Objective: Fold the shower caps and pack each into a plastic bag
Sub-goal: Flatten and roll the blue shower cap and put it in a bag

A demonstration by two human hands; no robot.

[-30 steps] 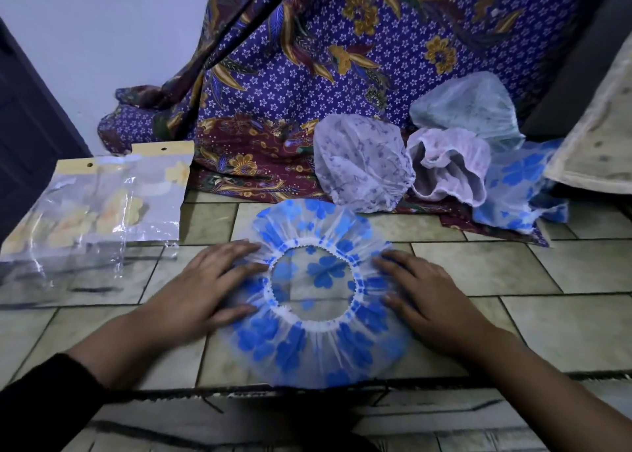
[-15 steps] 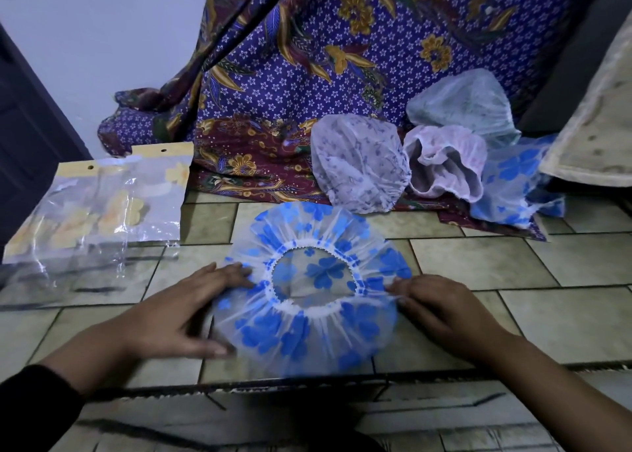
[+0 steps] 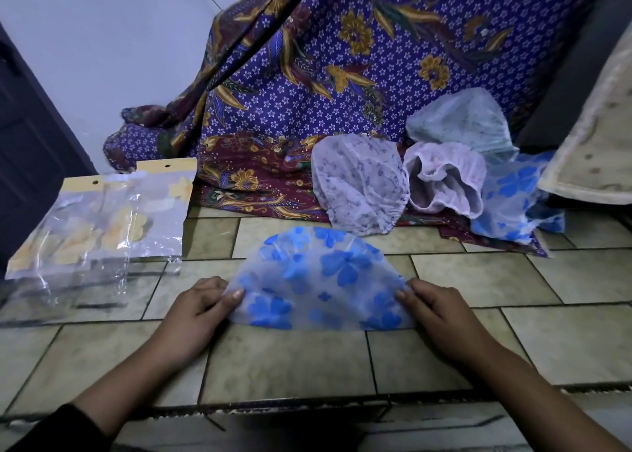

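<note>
Step in hand: first fold of one cap; the blue-flowered shower cap (image 3: 321, 280) lay on the tiled floor (image 3: 290, 359) as a half-circle, straight edge toward the person, curved edge away. The left hand (image 3: 195, 311) pinched the cap's left corner, thumb on top and fingers curled under; the right hand (image 3: 441, 311) pinched the right corner the same way; both were grasping the cap and nothing else. Judged: cap halved, not yet small enough for a bag; the next move probably calls for bringing one corner over to the other to make a quarter, pressing air out so the thin plastic stays flat, then a reach left for a bag.

Around: plastic bags (image 3: 102, 226) with yellow header strips lay on the floor to the left, well apart from the cap, overlapping each other; whether their mouths were open could not be told. Four unfolded caps sat back right on the patterned cloth (image 3: 307, 75): a grey-speckled cap (image 3: 359, 184), a pink cap (image 3: 444, 181), a pale green cap (image 3: 458, 123) and a second blue cap (image 3: 516, 195), bunched and touching. A pale mat (image 3: 595, 137) sat at the right edge; a dark door (image 3: 30, 150) at the left.

In the way: nothing lay between the cap and the bags; the risk judged was slippery film springing open on release.
</note>
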